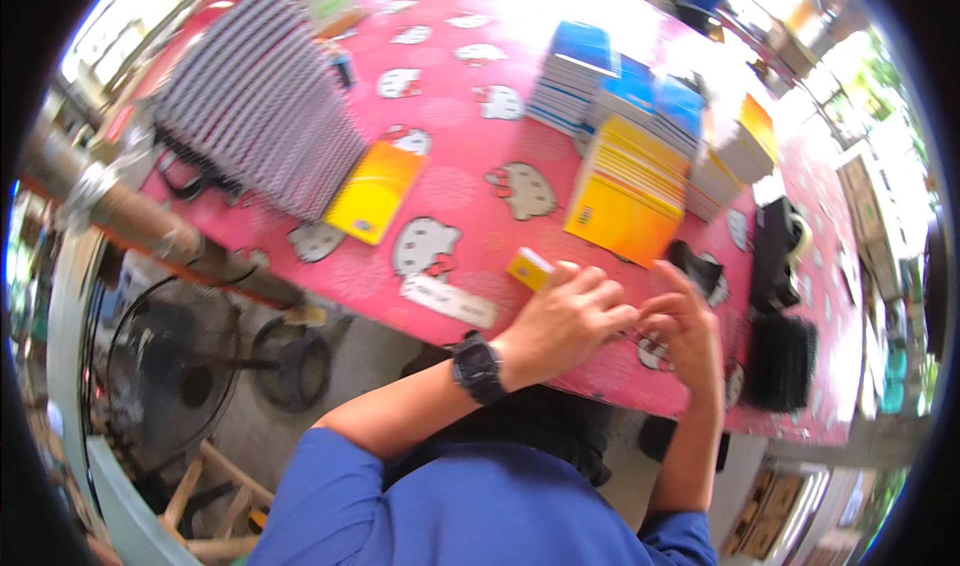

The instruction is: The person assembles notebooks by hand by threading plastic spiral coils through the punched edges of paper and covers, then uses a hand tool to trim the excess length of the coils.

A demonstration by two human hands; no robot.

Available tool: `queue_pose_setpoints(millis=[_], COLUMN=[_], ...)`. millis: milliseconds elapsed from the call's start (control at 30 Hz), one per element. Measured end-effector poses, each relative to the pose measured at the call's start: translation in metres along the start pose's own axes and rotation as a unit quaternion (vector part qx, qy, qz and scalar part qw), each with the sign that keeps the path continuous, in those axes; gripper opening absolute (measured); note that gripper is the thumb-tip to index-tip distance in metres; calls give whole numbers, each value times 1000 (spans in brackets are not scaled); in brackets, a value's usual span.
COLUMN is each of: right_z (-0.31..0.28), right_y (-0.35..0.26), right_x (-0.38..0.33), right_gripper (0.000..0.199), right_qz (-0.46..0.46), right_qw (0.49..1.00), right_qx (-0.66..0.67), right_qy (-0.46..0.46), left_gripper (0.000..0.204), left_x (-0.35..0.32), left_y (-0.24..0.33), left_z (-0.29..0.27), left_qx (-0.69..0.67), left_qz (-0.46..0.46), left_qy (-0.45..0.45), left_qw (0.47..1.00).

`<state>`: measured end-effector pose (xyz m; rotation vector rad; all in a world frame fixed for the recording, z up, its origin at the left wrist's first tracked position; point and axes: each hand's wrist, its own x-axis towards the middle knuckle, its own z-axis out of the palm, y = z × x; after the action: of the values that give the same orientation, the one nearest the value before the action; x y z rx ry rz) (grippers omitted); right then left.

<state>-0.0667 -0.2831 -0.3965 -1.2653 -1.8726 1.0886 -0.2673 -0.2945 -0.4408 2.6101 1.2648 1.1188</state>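
Note:
My left hand [568, 322], with a black watch [478, 367] on its wrist, is curled over the near edge of the pink table. Its fingers are closed, and whatever they may hold is hidden. Just to its right, my right hand [688, 341] has its fingers bent but apart, the index finger raised and the lower fingertips close to the left hand's. A small yellow and white box-like piece [529, 268] lies beside the left knuckles. Beyond both hands sits a stack of yellow-orange notebooks [628, 191]. A white printed strip [449, 300] rests left of my left hand.
A long row of spiral-bound notebooks [262, 101] ends in a yellow cover [376, 192] at left. Blue notebooks [572, 78] are stacked at the back. On the right are a black tape-dispenser-like object [774, 256] and black ridged bundle [783, 363]. A fan [190, 381] stands below left.

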Motion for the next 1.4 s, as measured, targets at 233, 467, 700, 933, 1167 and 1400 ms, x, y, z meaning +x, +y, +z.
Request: queue_pose_setpoints(millis=[233, 467, 700, 933, 1167, 1400], right_z=[-65, -38, -47, -19, 9, 3], right_y=[110, 87, 76, 63, 32, 30], right_x=[14, 23, -1, -20, -19, -6], right_gripper=[60, 68, 64, 70, 56, 76], right_qz=[15, 158, 67, -23, -49, 19], right_qw=[896, 870, 961, 971, 988, 1000], right_qx=[-305, -389, -149, 237, 136, -12], right_qy=[321, 259, 223, 7, -45, -9], left_gripper=[15, 13, 16, 24, 20, 31], left_x=[3, 0, 1, -1, -9, -10], left_y=[9, 5, 5, -4, -20, -18], left_z=[-1, 2, -3, -4, -12, -14], left_qx=[-72, -55, -71, -78, -61, -98], left_qz=[22, 20, 28, 40, 20, -2], left_qy=[52, 44, 33, 22, 19, 33], left_qw=[996, 997, 997, 996, 998, 995])
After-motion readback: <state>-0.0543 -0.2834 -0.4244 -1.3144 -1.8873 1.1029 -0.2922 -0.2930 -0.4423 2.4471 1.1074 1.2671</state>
